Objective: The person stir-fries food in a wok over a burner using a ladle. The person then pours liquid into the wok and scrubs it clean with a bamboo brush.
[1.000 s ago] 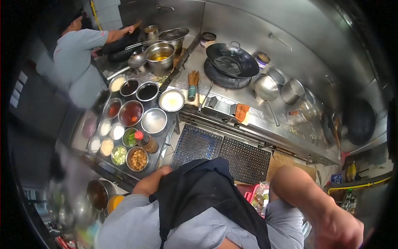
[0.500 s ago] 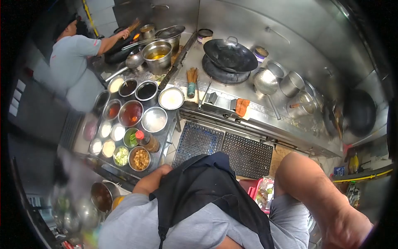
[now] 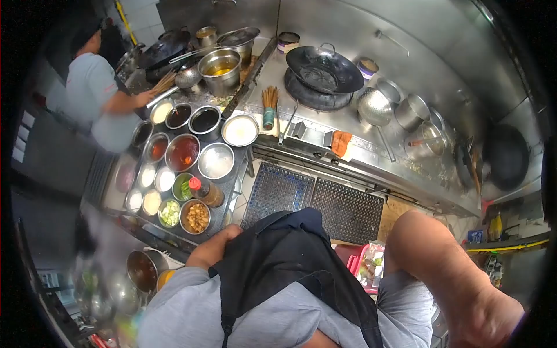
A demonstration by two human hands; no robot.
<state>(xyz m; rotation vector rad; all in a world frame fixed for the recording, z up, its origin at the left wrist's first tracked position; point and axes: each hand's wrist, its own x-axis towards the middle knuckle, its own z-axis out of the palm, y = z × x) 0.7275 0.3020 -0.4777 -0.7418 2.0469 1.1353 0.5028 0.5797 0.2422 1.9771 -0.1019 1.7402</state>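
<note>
My left arm bends at the elbow beside the black apron (image 3: 272, 255); the forearm and hand are hidden behind it. On the right, my bent arm comes back toward the camera, and the edge of my right hand (image 3: 493, 319) shows at the lower right. Its fingers are out of sight. Nearest my left elbow, on the steel table, stand a bowl of brown fried chunks (image 3: 195, 217) and a red-capped sauce bottle (image 3: 208, 193). A pink tray (image 3: 361, 267) with packed items lies below, between my body and right arm.
A co-worker (image 3: 93, 87) at the left holds a bamboo wok brush (image 3: 163, 83). Bowls of sauces and powders fill the table. A wok (image 3: 325, 69) rests on the range, near a second bamboo brush (image 3: 270, 108) and a perforated ladle (image 3: 374, 107). Rubber mats (image 3: 348, 211) cover the floor.
The co-worker has drawn the bamboo brush back from the far wok, down toward the table. The view has shifted slightly. My arms stay nearly as they were.
</note>
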